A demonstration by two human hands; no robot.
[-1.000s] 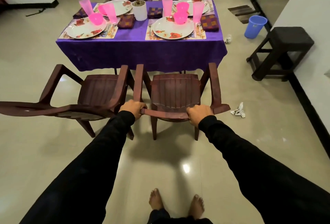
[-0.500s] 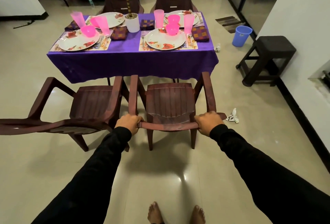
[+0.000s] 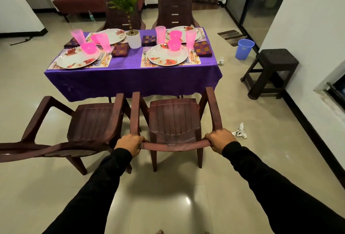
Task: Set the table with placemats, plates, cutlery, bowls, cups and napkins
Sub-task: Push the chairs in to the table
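Observation:
A table under a purple cloth (image 3: 130,80) carries several place settings: floral placemats (image 3: 143,63), white flowered plates (image 3: 166,57), pink bowls (image 3: 174,44), pink cups (image 3: 190,36), checked napkins (image 3: 203,48) and cutlery (image 3: 192,56). A brown plastic chair (image 3: 174,118) stands in front of the table's right half, facing it. My left hand (image 3: 130,143) and my right hand (image 3: 220,139) both grip the top rail of its backrest.
A second brown chair (image 3: 89,127) stands to the left, touching the first. Two more chairs (image 3: 174,10) sit behind the table. A white plant pot (image 3: 133,38) is on the table. A dark stool (image 3: 270,71), blue bucket (image 3: 244,48) and crumpled paper (image 3: 240,133) are at right.
My view has tilted up, so the table and chairs sit lower in frame and more of the far room shows. Both hands keep their grip on the chair's backrest.

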